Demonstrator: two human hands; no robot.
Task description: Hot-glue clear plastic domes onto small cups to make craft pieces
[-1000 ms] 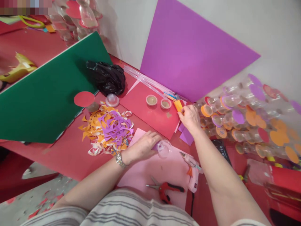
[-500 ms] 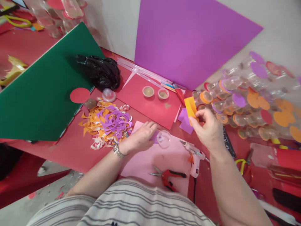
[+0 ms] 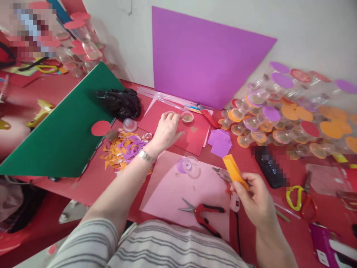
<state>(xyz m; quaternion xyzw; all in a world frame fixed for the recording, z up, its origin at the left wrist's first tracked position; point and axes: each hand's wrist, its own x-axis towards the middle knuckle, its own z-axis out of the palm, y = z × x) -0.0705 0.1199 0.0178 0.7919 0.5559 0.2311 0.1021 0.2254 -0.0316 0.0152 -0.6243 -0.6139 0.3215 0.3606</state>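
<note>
My left hand (image 3: pixel 167 130) is over the red sheet (image 3: pixel 188 136), thumb apart from its bent fingers. It covers most of one small round cup, and I cannot make out whether its fingertips touch it. Beside it sits another small cup (image 3: pixel 187 117) with a pale rim. My right hand (image 3: pixel 255 197) pinches a bent orange craft-sheet piece (image 3: pixel 234 171) above the table's right side. Below my left hand, a clear plastic cup (image 3: pixel 193 167) with a purple disc (image 3: pixel 182 165) lies on the pink sheet (image 3: pixel 167 186).
Red-handled snips (image 3: pixel 205 214) and a glue gun (image 3: pixel 234 199) lie close to me. Purple squares (image 3: pixel 220 143) sit right of the red sheet. Scraps (image 3: pixel 122 149), a black bag (image 3: pixel 122 102) and a green board (image 3: pixel 61 137) stand left; joined clear cups (image 3: pixel 279 115) fill the right.
My left hand has left the purple disc and moved up to the small cups. My right hand, still holding the orange piece, has come lower and nearer. The view has shifted.
</note>
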